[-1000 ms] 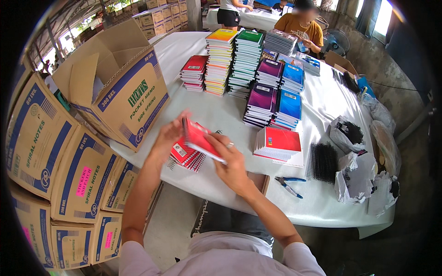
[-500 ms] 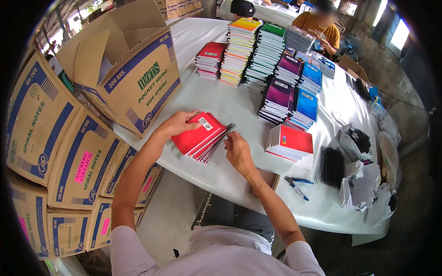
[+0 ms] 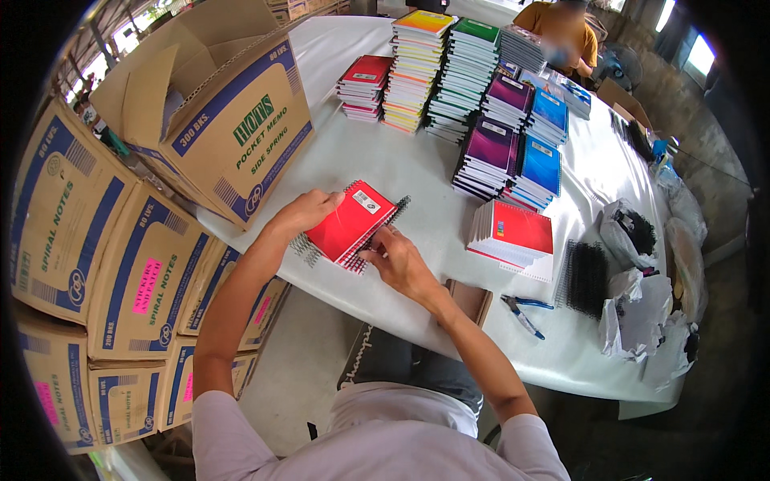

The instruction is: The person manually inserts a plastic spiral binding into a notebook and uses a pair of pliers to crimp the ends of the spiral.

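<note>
A small stack of red spiral notebooks [image 3: 353, 227] lies near the table's front edge, black wire coils sticking out on two opposite sides. My left hand [image 3: 311, 211] is closed on the stack's left side, the fingers over the top cover. At the lower right corner my right hand [image 3: 399, 260] pinches the stack's edge, thumb and fingers curled beside the coils. To the right sits a separate pile of red-covered sheets [image 3: 517, 232] with no coil visible. Blue-handled pliers [image 3: 524, 315] lie in front of that pile.
An open carton [image 3: 233, 136] stands left, beside stacked cartons [image 3: 132, 272]. Farther back rise yellow [image 3: 417, 72], green [image 3: 465, 76], purple [image 3: 491, 148] and blue [image 3: 536, 172] notebook piles. Black coils [image 3: 583, 276] and torn wrapping [image 3: 638, 313] lie right. A person [image 3: 561, 36] sits across the table.
The red notebooks, fanned out before, are now more evenly stacked. My right hand has moved left and down, from the coils to the stack's lower right corner.
</note>
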